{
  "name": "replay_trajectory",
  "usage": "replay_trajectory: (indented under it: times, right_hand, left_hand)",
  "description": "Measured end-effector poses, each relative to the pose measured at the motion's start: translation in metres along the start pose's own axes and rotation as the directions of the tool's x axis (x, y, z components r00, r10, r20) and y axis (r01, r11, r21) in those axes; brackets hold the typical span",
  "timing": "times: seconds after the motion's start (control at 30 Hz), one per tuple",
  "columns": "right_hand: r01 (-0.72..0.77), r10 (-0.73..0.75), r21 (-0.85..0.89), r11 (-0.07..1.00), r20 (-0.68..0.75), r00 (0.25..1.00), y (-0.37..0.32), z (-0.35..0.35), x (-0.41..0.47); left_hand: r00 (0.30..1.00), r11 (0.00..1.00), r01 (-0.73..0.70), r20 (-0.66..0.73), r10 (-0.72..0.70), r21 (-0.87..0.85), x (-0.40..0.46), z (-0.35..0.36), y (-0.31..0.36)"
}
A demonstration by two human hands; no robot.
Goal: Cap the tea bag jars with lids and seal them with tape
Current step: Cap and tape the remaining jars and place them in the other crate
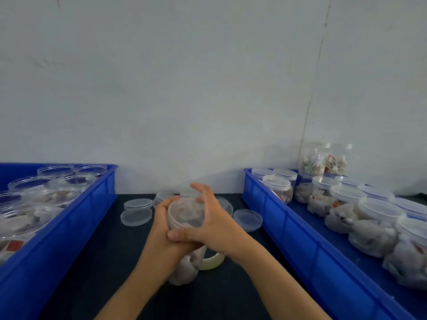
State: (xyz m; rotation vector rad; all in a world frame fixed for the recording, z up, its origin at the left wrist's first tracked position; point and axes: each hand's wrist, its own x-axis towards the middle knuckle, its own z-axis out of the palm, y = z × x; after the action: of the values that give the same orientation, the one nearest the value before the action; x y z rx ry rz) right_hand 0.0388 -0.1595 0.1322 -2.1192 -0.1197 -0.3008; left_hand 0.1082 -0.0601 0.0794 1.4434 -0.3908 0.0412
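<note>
At mid tabletop, between two blue bins: one jar [184,269] of tea bags, clasped round its body by the left hand [161,229], with the right hand [215,225] wrapped over a lid [184,213] on its mouth (seated fully or not, impossible to tell). Tape roll [213,262] just behind the jar, apparently unused on it. Along the right edge, a bin [288,229] of capped jars [369,218]; along the left edge, a bin [76,218] of open jars [46,195], uncapped yet. Spare lids [137,212] near the far edge. Seemingly near halfway.

head view looks forward and down, close over the dark table [97,262], facing the wall [184,77].
</note>
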Motion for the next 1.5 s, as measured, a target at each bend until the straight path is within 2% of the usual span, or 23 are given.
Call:
replay_trajectory:
  times: [0.07,0.23,0.43,0.6,0.73,0.83,1.03,1.13,1.23,1.43,1.5]
  right_hand:
    - [-0.011,0.010,-0.012,1.000,-0.020,1.000,-0.004,-0.009,0.000]
    - [-0.028,0.024,-0.051,0.998,-0.068,0.997,-0.008,-0.033,0.000]
    - [-0.088,0.087,0.002,0.996,-0.208,0.974,-0.013,-0.072,0.009]
    - [-0.095,0.086,-0.011,0.995,-0.336,0.938,-0.025,-0.113,0.015]
    - [-0.107,0.062,-0.064,0.992,-0.494,0.867,-0.034,-0.154,0.016]
    - [-0.142,0.020,-0.152,0.978,-0.610,0.792,-0.035,-0.179,0.015]
    - [-0.355,0.043,-0.263,0.897,-0.749,0.662,-0.010,-0.201,0.009]
    - [-0.478,0.131,-0.258,0.840,-0.758,0.639,0.009,-0.205,0.006]
    - [-0.567,0.252,-0.220,0.794,-0.729,0.636,0.032,-0.204,0.007]
    - [-0.697,0.434,-0.166,0.697,-0.676,0.595,0.077,-0.196,0.017]
    - [-0.725,0.460,-0.176,0.666,-0.668,0.584,0.090,-0.197,0.020]
  left_hand:
    - [0.996,0.996,-0.074,0.059,0.071,0.047,-0.005,0.005,0.007]
    - [0.982,0.992,-0.120,0.149,0.114,0.028,-0.012,0.017,0.028]
    - [0.951,0.982,-0.172,0.245,0.188,-0.083,-0.011,0.040,0.045]
    - [0.937,0.964,-0.264,0.235,0.260,-0.014,0.008,0.068,0.056]
    - [0.927,0.932,-0.338,0.219,0.304,0.135,0.026,0.100,0.062]
    - [0.900,0.908,-0.397,0.254,0.355,0.137,0.031,0.128,0.061]
    - [0.893,0.938,-0.320,0.371,0.254,0.130,0.026,0.192,0.053]
    - [0.882,0.928,-0.287,0.444,0.159,0.239,0.023,0.211,0.036]
    - [0.867,0.856,-0.325,0.487,0.100,0.402,0.023,0.221,0.017]
    - [0.850,0.675,-0.458,0.508,0.140,0.579,0.029,0.229,-0.006]
    - [0.832,0.652,-0.484,0.539,0.136,0.583,0.030,0.230,-0.009]
